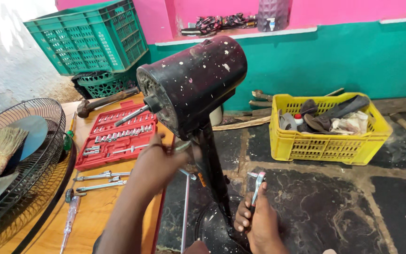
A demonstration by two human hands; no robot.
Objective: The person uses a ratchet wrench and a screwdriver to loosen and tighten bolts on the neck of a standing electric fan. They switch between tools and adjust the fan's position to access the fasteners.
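Centrally, a black fan motor housing (198, 80), cylindrical and speckled with pale paint spots, sits tilted atop a dark stand pole (214, 174), its bare shaft (131, 115) pointing left over the desk (97, 211). The vented front face is dusty; the rear shell is smooth and glossy. The pole descends to a round black base (212, 230) on the stone floor (334, 207), just right of the desk edge.

The left hand (158, 162) reaches to the neck where housing meets pole; its fingers curl toward that joint and appear closed on it, though the fingertips are hidden behind the hand, so the exact contact cannot be told. The right hand (257, 221), lower and beside the pole, has its fingers clamped round the handle of a ratchet wrench (258, 183), whose chrome head stands upright above the fist.

On the desk, a red socket set case (116, 134) lies open with rows of sockets, and a hammer (106, 99) rests just behind it. Loose chrome extension bars (102, 181) and a screwdriver (69, 221) lie nearer. A black wire fan guard (29, 164) with a grey blade inside is cut off at the left frame edge.

Farther off, a yellow crate (327, 141) holding rags and tools stands on the floor against a teal wall (316, 61); a green crate (90, 37) is stacked behind the desk.
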